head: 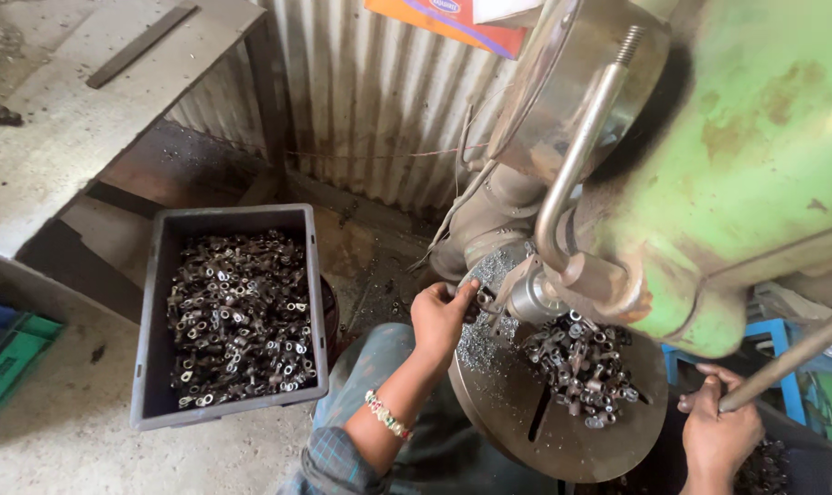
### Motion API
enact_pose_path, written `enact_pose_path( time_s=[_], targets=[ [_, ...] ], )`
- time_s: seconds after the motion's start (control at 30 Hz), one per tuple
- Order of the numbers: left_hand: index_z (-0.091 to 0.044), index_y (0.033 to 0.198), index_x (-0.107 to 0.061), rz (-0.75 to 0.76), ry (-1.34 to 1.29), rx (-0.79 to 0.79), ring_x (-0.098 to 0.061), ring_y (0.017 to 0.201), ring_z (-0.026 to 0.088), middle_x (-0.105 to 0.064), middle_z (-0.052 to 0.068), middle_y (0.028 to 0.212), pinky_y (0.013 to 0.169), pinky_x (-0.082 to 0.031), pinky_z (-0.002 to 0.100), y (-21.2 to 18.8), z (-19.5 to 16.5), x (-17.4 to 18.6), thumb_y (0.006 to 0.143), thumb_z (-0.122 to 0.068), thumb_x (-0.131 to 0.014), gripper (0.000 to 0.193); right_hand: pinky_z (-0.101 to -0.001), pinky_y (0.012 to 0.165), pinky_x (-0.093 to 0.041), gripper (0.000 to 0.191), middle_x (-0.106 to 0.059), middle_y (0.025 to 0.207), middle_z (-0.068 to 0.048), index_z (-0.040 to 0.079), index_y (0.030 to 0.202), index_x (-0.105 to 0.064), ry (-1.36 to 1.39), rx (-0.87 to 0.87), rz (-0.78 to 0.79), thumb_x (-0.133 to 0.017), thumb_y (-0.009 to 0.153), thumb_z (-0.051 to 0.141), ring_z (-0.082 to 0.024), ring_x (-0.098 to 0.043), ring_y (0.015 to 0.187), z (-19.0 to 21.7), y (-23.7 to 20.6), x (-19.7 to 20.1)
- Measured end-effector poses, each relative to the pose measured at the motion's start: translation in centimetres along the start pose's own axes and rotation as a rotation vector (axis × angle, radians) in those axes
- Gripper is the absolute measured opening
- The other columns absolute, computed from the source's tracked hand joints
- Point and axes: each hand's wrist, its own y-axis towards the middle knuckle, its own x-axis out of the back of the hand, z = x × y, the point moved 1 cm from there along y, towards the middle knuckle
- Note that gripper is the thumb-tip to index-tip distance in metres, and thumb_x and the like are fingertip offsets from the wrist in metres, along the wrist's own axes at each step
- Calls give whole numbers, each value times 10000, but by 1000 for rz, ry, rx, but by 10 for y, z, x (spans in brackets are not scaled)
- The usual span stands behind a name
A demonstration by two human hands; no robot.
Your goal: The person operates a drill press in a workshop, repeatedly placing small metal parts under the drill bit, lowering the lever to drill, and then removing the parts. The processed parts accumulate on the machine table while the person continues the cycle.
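Observation:
My left hand (442,316) pinches a small metal part (483,298) at the far edge of the round drill table (517,417), just left of the chuck (530,298) of the green drill press (737,174). A beaded bracelet circles that wrist. My right hand (717,429) grips the end of a long steel lever (787,360) at the lower right. A heap of small metal fittings (581,367) lies on the table under the machine head, with fine shavings around it.
A grey plastic crate (150,367) full of similar fittings stands on the concrete floor at left. A corrugated metal wall (379,101) runs behind. A workbench (77,110) is at upper left, green and blue crates (8,353) at far left, a blue frame (773,335) at right.

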Motion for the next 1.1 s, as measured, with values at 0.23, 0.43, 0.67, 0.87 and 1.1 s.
enact_pose_path(
  time_s=[0.23, 0.43, 0.67, 0.87, 1.1],
  targets=[
    [34, 727, -651, 74, 12, -41, -617, 552, 84, -691, 62, 635, 528, -510, 269, -9, 1, 2, 878, -223, -812, 339, -317, 687, -527, 193, -652, 681, -88, -48, 959, -618, 67, 3, -19, -552, 1129, 15, -172, -655, 627, -30, -2, -3],
    [14, 700, -631, 191, 46, 29, -599, 579, 50, -694, 27, 656, 541, -504, 252, -5, -10, -4, 871, -198, -817, 330, -366, 782, -552, 119, -695, 787, -112, -54, 977, -666, -93, 129, -44, -591, 1049, 2, -238, -697, 766, -31, 8, -10],
    [21, 745, -671, 233, 114, 0, -548, 582, 53, -648, 5, 641, 544, -465, 273, 2, -7, -2, 851, -238, -832, 323, -398, 904, -531, 220, -713, 981, -179, -43, 1170, -674, -27, 257, -11, -705, 979, 61, -297, -692, 976, 12, 105, -73],
    [18, 827, -708, 139, 328, -99, -598, 570, 117, -675, 77, 663, 589, -497, 332, 22, -14, -11, 791, -395, -835, 434, -399, 942, -520, 239, -702, 1030, -168, -30, 1179, -658, 141, 247, 62, -726, 998, 110, -292, -676, 1012, 46, 167, -91],
    [-4, 816, -722, -33, 248, -71, -620, 614, 187, -687, 101, 669, 638, -513, 352, 24, 24, -7, 859, -400, -786, 403, -399, 988, -508, 273, -689, 1087, -155, -15, 1189, -640, 169, 127, 148, -751, 1020, 167, -285, -658, 1054, 4, 76, -49]
  ],
)
